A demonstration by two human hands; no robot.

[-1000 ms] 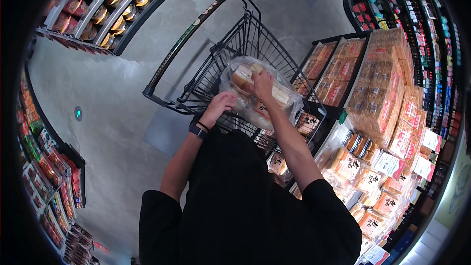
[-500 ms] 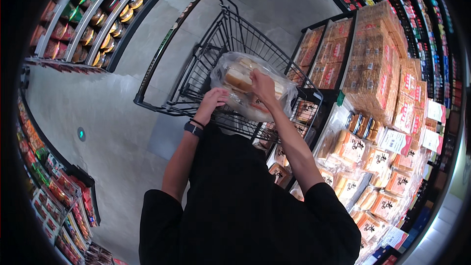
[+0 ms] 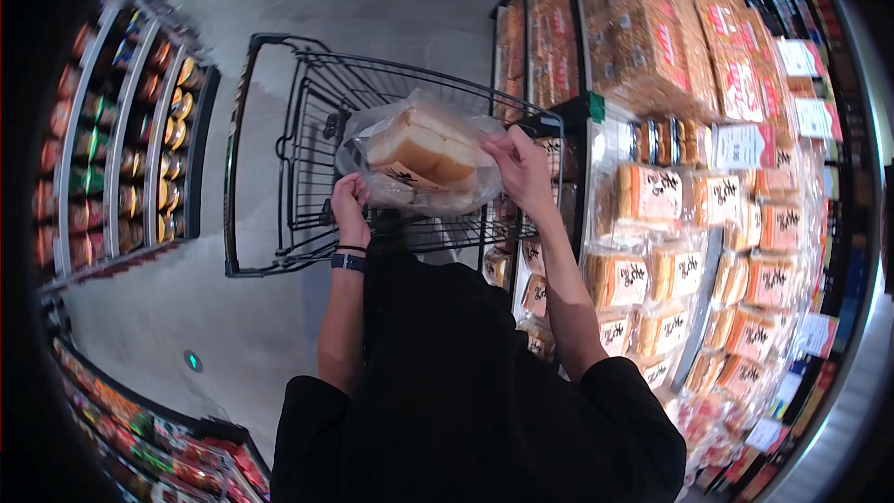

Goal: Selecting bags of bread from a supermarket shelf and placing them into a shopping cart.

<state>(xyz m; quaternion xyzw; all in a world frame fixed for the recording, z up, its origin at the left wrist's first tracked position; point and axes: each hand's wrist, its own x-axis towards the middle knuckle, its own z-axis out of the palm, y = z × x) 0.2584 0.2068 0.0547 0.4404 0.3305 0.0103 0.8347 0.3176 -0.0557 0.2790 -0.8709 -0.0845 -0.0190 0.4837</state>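
Note:
A clear plastic bag [image 3: 477, 188] hangs over the shopping cart [image 3: 312, 61], its mouth spread open upward. Inside it lies packaged bread [image 3: 424, 151], thick and white with brown crust; other packs below are only partly seen through the film. My right hand [image 3: 523, 168] pinches the bag's right edge between thumb and fingers. At the opposite edge, the curled fingers of my left hand [image 3: 350, 203] hold the film. A dark watch and a band circle my left wrist.
Close on my right, a display [image 3: 652, 270] bears many bread packs and price cards. Stacked brown packages [image 3: 643, 28] rise beyond it. Shelves of packaged food [image 3: 121, 149] stand at the left, with another rack [image 3: 168, 447] at lower left.
My right hand has come out from the bread inside the bag to the bag's right edge. My left hand has shifted left and slightly down. The view has turned, so the cart sits further left.

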